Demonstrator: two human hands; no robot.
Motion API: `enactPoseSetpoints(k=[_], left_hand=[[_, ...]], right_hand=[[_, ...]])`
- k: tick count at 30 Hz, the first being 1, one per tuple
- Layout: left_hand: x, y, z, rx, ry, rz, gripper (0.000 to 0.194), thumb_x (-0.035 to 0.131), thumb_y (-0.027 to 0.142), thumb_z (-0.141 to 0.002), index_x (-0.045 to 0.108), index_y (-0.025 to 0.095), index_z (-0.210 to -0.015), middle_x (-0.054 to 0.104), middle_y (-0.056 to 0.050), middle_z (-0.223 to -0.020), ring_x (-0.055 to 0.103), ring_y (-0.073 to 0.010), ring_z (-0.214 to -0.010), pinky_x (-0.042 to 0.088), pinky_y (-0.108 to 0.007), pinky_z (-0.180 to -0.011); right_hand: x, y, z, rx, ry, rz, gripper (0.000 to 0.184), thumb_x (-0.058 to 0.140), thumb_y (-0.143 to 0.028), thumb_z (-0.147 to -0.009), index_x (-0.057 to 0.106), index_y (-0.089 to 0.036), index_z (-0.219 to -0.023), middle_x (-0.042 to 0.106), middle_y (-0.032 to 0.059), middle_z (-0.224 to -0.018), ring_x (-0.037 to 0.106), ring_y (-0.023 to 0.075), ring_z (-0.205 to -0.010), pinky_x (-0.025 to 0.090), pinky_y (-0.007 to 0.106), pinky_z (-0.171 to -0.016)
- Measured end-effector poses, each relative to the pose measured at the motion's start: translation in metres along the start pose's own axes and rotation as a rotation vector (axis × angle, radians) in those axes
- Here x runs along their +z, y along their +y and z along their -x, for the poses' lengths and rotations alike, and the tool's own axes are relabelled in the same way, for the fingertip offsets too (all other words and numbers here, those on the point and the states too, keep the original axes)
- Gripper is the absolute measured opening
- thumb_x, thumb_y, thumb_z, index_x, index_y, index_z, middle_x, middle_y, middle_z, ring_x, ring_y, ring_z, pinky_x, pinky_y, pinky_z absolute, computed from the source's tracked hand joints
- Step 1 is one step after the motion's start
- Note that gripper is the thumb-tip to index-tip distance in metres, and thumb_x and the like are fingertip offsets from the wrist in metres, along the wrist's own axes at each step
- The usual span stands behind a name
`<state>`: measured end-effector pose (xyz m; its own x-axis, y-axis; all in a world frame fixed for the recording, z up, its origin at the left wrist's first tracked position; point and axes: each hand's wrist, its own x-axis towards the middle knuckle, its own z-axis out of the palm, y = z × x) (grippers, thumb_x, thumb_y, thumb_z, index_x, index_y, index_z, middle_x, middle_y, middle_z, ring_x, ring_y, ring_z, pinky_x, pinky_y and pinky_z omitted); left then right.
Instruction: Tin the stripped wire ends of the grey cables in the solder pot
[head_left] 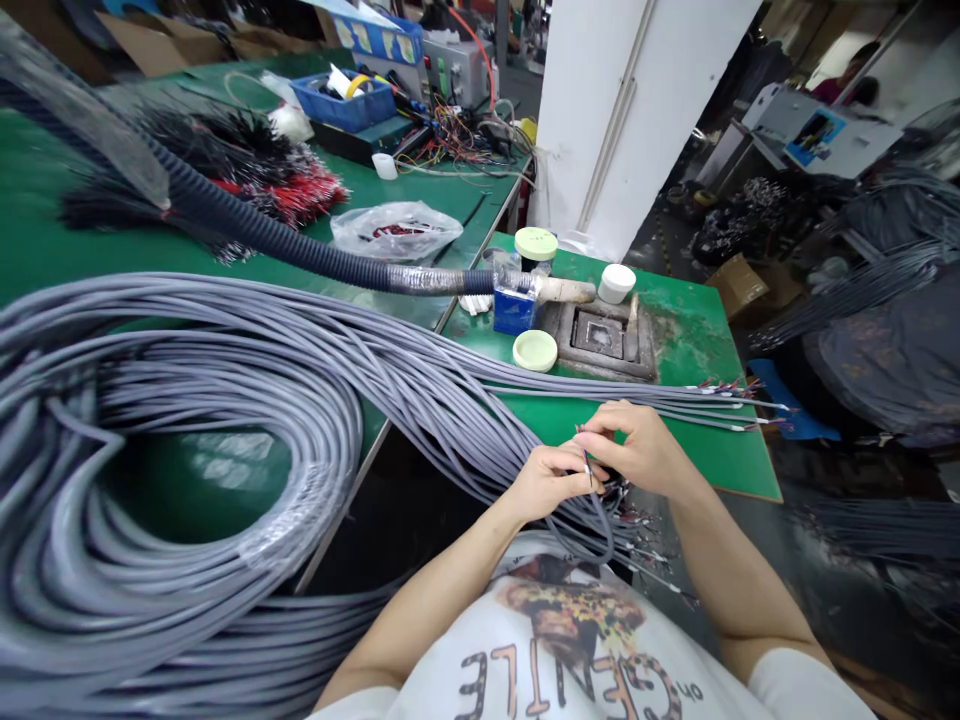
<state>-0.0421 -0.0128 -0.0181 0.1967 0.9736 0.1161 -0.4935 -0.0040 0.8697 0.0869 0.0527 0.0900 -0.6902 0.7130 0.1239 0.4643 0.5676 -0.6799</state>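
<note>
pinching at close quarters, and here was the delicate bit! the left hand (pixel 546 484) had its fingers (pixel 574 486) closed around the stripped end of a gray cable, its thin wires (pixel 588 460) poking up between them. over came the right hand (pixel 643 450), thumb and forefinger bent together just beside those wires; whether a strand was caught between them, i couldn't tell. and where was the cable end? right in front of the printed shirt (pixel 577 640), near the edge of the green worktop (pixel 720 345), with the big gray cable bundle (pixel 465 430) sweeping in alongside from the left.

good form here, by my reckoning, called for the left to grip the jacket close to the wires, so the end couldn't twist, while the right worked lightly on single strands. a hard tug risked bending or snapping them. the hands were close together, nicely placed for bracing one against the other. those loose cable ends (pixel 637 545) crowding in below looked like the trouble spot: easy to snag, so the working end was best held clear of them, up in plain view.
</note>
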Motion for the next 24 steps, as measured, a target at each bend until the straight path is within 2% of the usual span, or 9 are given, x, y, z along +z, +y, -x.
enactPoseSetpoints(k=[4, 9, 10, 12, 16, 19, 22, 24], left_hand=[[-0.006, -0.001, 0.002, 0.046, 0.071, -0.020, 0.029, 0.078, 0.042, -0.069, 0.077, 0.014, -0.076, 0.071, -0.009, -0.072, 0.063, -0.0179, -0.072, 0.050, -0.029, -0.071], [-0.011, -0.004, 0.002, -0.062, 0.156, 0.136, 0.035, 0.080, 0.044, -0.066, 0.076, 0.011, -0.077, 0.071, -0.009, -0.069, 0.062, -0.0160, -0.065, 0.049, -0.028, -0.067], [-0.011, -0.004, 0.002, -0.078, 0.172, 0.186, 0.037, 0.081, 0.045, -0.064, 0.076, 0.011, -0.077, 0.070, -0.009, -0.068, 0.061, -0.0156, -0.064, 0.049, -0.028, -0.066], [-0.011, -0.001, 0.000, -0.096, 0.199, 0.296, 0.039, 0.083, 0.044, -0.061, 0.075, 0.010, -0.078, 0.070, -0.008, -0.066, 0.061, -0.0148, -0.062, 0.048, -0.027, -0.065], [-0.011, 0.006, -0.006, -0.098, 0.236, 0.477, 0.039, 0.084, 0.042, -0.060, 0.073, 0.010, -0.079, 0.069, -0.006, -0.065, 0.062, -0.0138, -0.061, 0.050, -0.027, -0.066], [-0.011, 0.012, -0.012, -0.075, 0.237, 0.538, 0.040, 0.082, 0.044, -0.063, 0.071, 0.009, -0.080, 0.067, -0.004, -0.066, 0.059, -0.0115, -0.057, 0.050, -0.026, -0.063], [-0.014, 0.020, -0.015, -0.035, 0.234, 0.451, 0.042, 0.074, 0.049, -0.072, 0.071, 0.010, -0.088, 0.068, -0.005, -0.070, 0.060, -0.0124, -0.058, 0.051, -0.028, -0.064], [-0.019, 0.026, -0.013, 0.040, 0.308, 0.254, 0.042, 0.066, 0.050, -0.080, 0.071, 0.012, -0.097, 0.071, -0.007, -0.077, 0.064, -0.0150, -0.067, 0.052, -0.031, -0.072]], right_hand=[[0.006, 0.014, 0.003, 0.063, 0.107, -0.205, 0.016, 0.067, -0.024, -0.079, 0.069, -0.019, -0.064, 0.064, 0.0006, -0.062, 0.056, 0.0131, -0.058, 0.042, 0.027, -0.059], [0.011, 0.028, 0.011, 0.033, 0.220, -0.254, 0.009, 0.066, -0.025, -0.081, 0.072, -0.022, -0.075, 0.069, 0.0022, -0.072, 0.061, 0.0167, -0.067, 0.048, 0.031, -0.067], [0.011, 0.030, 0.013, -0.001, 0.251, -0.227, 0.007, 0.065, -0.024, -0.082, 0.073, -0.023, -0.081, 0.069, 0.0026, -0.076, 0.062, 0.0177, -0.072, 0.048, 0.033, -0.070], [0.010, 0.034, 0.016, -0.124, 0.279, -0.153, 0.016, 0.063, -0.020, -0.084, 0.072, -0.027, -0.095, 0.070, 0.0037, -0.086, 0.063, 0.0196, -0.081, 0.050, 0.036, -0.077], [0.013, 0.043, 0.022, -0.422, 0.172, 0.051, 0.040, 0.056, -0.013, -0.085, 0.064, -0.033, -0.119, 0.067, 0.0061, -0.116, 0.059, 0.0230, -0.107, 0.049, 0.043, -0.090], [0.020, 0.045, 0.019, -0.539, 0.125, 0.196, 0.041, 0.060, -0.018, -0.085, 0.062, -0.036, -0.122, 0.058, 0.0047, -0.134, 0.051, 0.0249, -0.122, 0.045, 0.047, -0.098], [0.020, 0.042, 0.007, -0.606, 0.152, 0.246, 0.040, 0.065, -0.023, -0.083, 0.062, -0.036, -0.121, 0.061, 0.0034, -0.130, 0.051, 0.0256, -0.123, 0.044, 0.048, -0.100], [0.014, 0.037, -0.007, -0.583, 0.242, 0.213, 0.037, 0.062, -0.023, -0.085, 0.063, -0.035, -0.120, 0.067, 0.0040, -0.120, 0.055, 0.0257, -0.118, 0.046, 0.047, -0.098]])
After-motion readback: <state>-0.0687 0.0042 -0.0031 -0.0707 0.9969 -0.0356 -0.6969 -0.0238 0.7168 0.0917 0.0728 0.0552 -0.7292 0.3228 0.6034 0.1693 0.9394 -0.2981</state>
